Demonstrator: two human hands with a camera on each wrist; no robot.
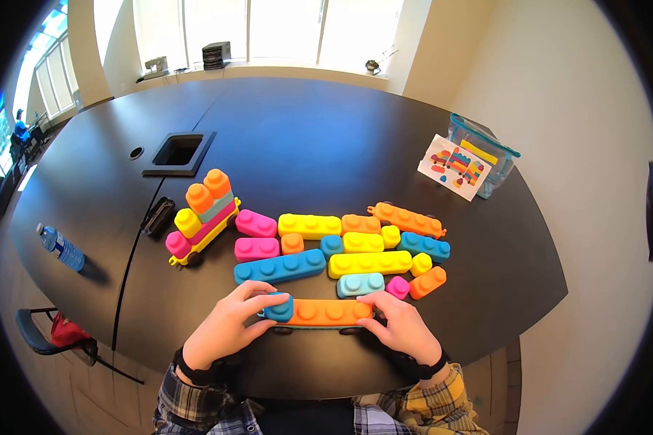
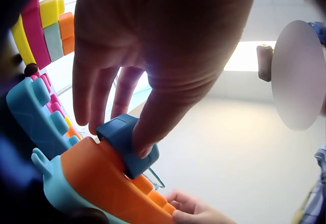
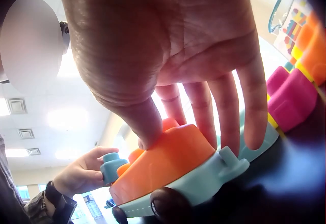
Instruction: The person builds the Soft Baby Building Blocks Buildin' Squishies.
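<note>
A: Spotted any containers?

B: Found a clear container (image 1: 499,174) with teal edging on the table's (image 1: 297,138) right side, behind a card (image 1: 450,165) printed with coloured blocks. Made out something yellow (image 1: 479,151) there; couldn't tell whether inside or fixed to the wall. Saw a capped bottle (image 1: 62,248) too, on the left side; couldn't read its fill level.

A: Noted the look of the pieces in hand?

B: Noted a small blue block (image 1: 279,308), rounded at the edges, and a long orange block (image 1: 334,312) with round studs along the top, mounted on a light teal base (image 3: 209,182) with dark wheels (image 3: 168,204).

A: Held how?

B: Pinched the small blue block between thumb and fingers of the left hand (image 1: 228,319), over the long orange block's left end. Couldn't tell whether fully seated. Gripped the right end with the right hand (image 1: 406,326), thumb on the near side, other fingers slightly spread along the far side.

A: Set where?

B: Stood near the table's front edge, between both hands, just nearer than the loose blocks (image 1: 370,264).
</note>
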